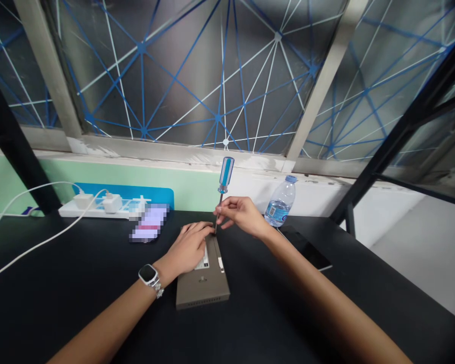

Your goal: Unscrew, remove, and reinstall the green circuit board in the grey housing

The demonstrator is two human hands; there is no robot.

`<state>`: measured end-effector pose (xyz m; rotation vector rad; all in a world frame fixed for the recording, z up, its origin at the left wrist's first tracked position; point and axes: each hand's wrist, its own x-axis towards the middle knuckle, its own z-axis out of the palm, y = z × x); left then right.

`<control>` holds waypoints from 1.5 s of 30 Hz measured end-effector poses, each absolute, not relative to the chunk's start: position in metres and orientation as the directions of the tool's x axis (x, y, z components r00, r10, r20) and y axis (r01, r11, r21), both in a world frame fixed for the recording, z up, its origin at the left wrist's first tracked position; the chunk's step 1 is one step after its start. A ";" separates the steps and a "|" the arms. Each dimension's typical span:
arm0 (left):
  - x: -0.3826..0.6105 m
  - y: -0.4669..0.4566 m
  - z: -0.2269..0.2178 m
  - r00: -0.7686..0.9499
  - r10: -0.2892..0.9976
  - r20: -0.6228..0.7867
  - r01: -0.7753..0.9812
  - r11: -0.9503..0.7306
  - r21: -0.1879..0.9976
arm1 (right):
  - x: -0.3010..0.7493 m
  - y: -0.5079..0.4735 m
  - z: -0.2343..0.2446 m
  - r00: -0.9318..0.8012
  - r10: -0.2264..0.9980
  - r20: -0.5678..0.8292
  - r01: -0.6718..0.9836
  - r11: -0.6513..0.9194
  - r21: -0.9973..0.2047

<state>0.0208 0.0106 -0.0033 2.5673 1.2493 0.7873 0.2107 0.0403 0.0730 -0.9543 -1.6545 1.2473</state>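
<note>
A flat grey-brown device casing (202, 290) lies on the black table, with a vent row along its near edge and a label partly covered. My left hand (189, 247) rests flat over its far left part, fingers stretched toward the far right corner. Between the thumb and fingers of my right hand (238, 215) is the metal shaft of a screwdriver (226, 174), pinched below its blue and clear handle. The screwdriver stands nearly upright, its tip down at the casing's far right corner. Fingertips of the left hand are close beside the tip; exact contact there is too small to tell.
A water bottle (279, 202) stands at the back right, and a dark tablet-like slab (305, 247) lies before it. At the back left are a white power strip (76, 210) with plugs and cables, and a blurred-out phone-like object (150, 223). Behind runs a windowed wall (197, 174).
</note>
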 end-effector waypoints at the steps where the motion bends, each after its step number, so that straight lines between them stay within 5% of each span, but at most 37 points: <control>1: 0.021 0.010 -0.003 0.507 0.774 0.380 0.678 -0.630 0.379 | 0.212 0.039 0.075 -0.394 0.904 0.168 0.097 0.223 -0.970; 8: 0.020 0.011 -0.004 0.514 0.770 0.377 0.675 -0.635 0.377 | 0.207 0.035 0.070 -0.359 0.893 0.271 0.182 0.352 -0.918; 13: 0.020 0.013 -0.008 0.509 0.770 0.386 0.677 -0.634 0.374 | 0.205 0.045 0.062 -0.229 0.936 0.266 0.039 0.282 -0.959; 22: 0.020 0.011 -0.005 0.506 0.772 0.383 0.677 -0.632 0.378 | 0.210 0.039 0.074 -0.427 0.867 0.256 0.129 0.339 -0.932; 26: 0.021 0.011 -0.003 0.510 0.775 0.373 0.682 -0.629 0.374 | 0.205 0.037 0.070 -0.352 0.887 0.299 0.184 0.379 -0.907; 30: 0.020 0.011 -0.004 0.507 0.778 0.371 0.688 -0.625 0.369 | 0.204 0.042 0.063 -0.223 0.939 0.260 0.066 0.281 -0.958; 34: 0.020 0.011 -0.005 0.506 0.778 0.374 0.687 -0.625 0.370 | 0.208 0.046 0.063 -0.268 0.938 0.218 0.021 0.232 -0.972; 45: 0.020 0.011 -0.004 0.503 0.770 0.393 0.671 -0.634 0.384 | 0.206 0.034 0.077 -0.359 0.837 0.412 0.184 0.496 -0.849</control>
